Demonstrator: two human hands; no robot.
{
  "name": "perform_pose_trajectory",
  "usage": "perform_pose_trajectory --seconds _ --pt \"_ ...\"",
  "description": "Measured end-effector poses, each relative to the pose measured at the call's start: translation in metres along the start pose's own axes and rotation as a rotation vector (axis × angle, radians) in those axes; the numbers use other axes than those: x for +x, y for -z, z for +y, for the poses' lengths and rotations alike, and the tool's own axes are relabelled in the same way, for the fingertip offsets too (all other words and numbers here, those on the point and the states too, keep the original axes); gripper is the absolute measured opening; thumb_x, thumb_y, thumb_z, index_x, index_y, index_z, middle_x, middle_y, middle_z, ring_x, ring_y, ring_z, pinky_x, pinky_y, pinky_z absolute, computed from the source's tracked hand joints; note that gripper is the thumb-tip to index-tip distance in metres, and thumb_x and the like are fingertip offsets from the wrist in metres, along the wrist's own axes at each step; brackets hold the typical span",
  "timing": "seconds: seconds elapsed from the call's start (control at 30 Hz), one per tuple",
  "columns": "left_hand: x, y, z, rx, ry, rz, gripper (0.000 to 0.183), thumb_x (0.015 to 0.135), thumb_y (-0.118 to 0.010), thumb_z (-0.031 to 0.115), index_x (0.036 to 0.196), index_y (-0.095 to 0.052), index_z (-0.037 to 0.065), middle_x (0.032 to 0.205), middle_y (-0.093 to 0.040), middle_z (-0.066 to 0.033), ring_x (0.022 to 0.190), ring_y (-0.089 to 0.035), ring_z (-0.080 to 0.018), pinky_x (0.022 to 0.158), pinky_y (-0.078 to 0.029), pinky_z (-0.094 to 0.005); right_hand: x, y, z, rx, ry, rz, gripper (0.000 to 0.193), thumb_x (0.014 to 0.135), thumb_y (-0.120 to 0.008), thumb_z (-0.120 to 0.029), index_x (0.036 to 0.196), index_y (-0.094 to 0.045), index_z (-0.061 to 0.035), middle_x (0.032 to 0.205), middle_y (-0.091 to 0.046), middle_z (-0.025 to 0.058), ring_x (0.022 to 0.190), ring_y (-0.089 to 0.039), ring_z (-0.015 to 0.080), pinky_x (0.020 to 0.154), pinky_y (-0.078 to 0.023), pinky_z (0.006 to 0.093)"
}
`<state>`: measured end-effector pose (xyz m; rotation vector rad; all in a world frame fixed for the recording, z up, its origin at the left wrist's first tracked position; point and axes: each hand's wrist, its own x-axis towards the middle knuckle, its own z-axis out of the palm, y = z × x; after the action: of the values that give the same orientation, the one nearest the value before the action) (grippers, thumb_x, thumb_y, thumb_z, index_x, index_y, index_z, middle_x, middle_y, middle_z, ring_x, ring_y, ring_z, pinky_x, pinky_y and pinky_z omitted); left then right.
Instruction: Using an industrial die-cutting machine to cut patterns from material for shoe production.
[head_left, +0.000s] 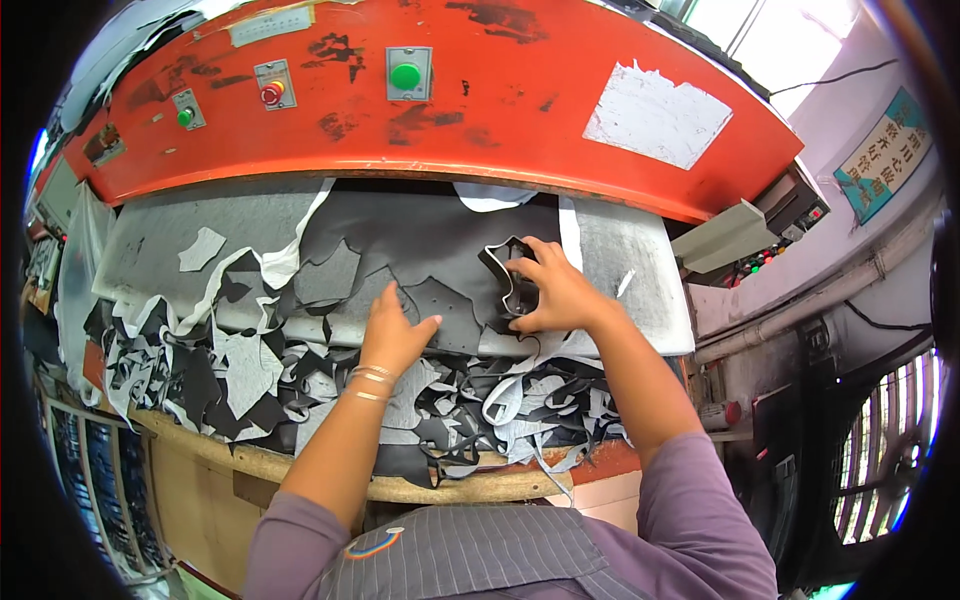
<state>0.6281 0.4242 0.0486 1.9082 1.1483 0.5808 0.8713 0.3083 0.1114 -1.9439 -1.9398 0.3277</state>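
Note:
My right hand (560,290) grips a metal cutting die (496,262) with a wavy outline, thumb and fingers spread across its frame. The die rests on or just above the right part of a dark grey sheet of material (400,228); which of the two I cannot tell. My left hand (392,335) is open, thumb and fingers apart, over the sheet's near edge. Beside its thumb lies a dark cut piece (445,308) with a notched outline. Another cut piece (330,276) lies to the left of that hand.
Tangled grey, white and black scraps (240,370) heap along the near edge of the pale cutting board (628,270). An orange machine beam (500,110) with green and red buttons spans the far side. A wooden rail (480,487) runs in front of me.

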Motion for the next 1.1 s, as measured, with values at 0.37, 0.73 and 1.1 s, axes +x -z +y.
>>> perform_pose_trajectory --seconds 0.37,0.73,1.1 --pt "0.016 -0.004 0.001 0.372 0.082 -0.161 0.031 0.078 -0.074 0.033 0.09 -0.062 0.007 0.09 -0.066 -0.0116 0.085 -0.065 -0.0334 0.072 -0.05 -0.0428 -0.019 -0.033 0.045 0.058 -0.105 0.011 0.095 0.063 -0.086 -0.029 0.144 -0.038 -0.0165 0.153 -0.025 0.0216 0.14 -0.027 0.0386 0.112 -0.029 0.0438" --pt "0.032 -0.027 -0.02 -0.278 0.035 0.23 0.029 0.083 -0.071 0.024 0.092 -0.069 -0.004 0.078 -0.066 -0.0112 0.072 -0.063 -0.0192 0.07 -0.049 -0.0318 -0.038 -0.053 0.081 0.143 -0.055 0.055 0.056 0.072 -0.077 -0.038 0.121 -0.062 -0.016 0.13 -0.06 0.0079 0.14 -0.034 0.0267 0.114 -0.018 0.0505" --pt "-0.025 0.123 -0.025 0.498 0.09 0.144 0.05 0.082 -0.072 0.015 0.128 -0.054 0.003 0.097 -0.066 -0.0129 0.07 -0.06 -0.0135 0.064 -0.048 -0.027 -0.034 -0.042 0.081 0.107 -0.039 0.083 0.075 0.073 -0.075 -0.042 0.138 -0.048 -0.0172 0.134 -0.057 0.009 0.139 -0.033 0.0292 0.115 -0.02 0.0482"
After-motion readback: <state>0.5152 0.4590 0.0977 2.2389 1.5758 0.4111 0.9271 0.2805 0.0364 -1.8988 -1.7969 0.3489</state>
